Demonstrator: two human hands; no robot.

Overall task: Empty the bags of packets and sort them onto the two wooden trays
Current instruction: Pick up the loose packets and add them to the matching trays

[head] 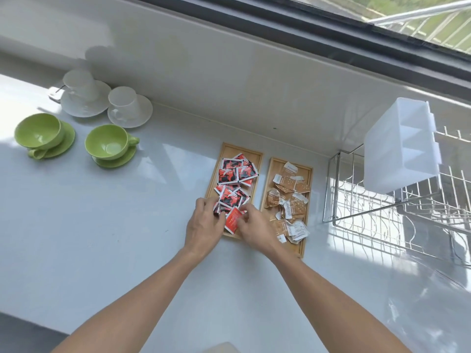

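Note:
Two wooden trays lie side by side on the white counter. The left tray [256, 155] holds several red and black packets [235, 174]. The right tray [276, 164] holds several brown and white packets [290, 197]. Both my hands are at the near end of the left tray. My left hand [205, 225] rests its fingers on the red packets at the tray's near left. My right hand [253, 226] pinches an orange-red packet [233, 220] over the tray's near end. No bags are in view.
Two green cups on saucers [109, 145] and two white upturned cups on saucers [128, 107] stand at the left. A wire dish rack [397, 212] with a white plastic holder [397, 146] stands at the right. A window ledge runs behind the trays.

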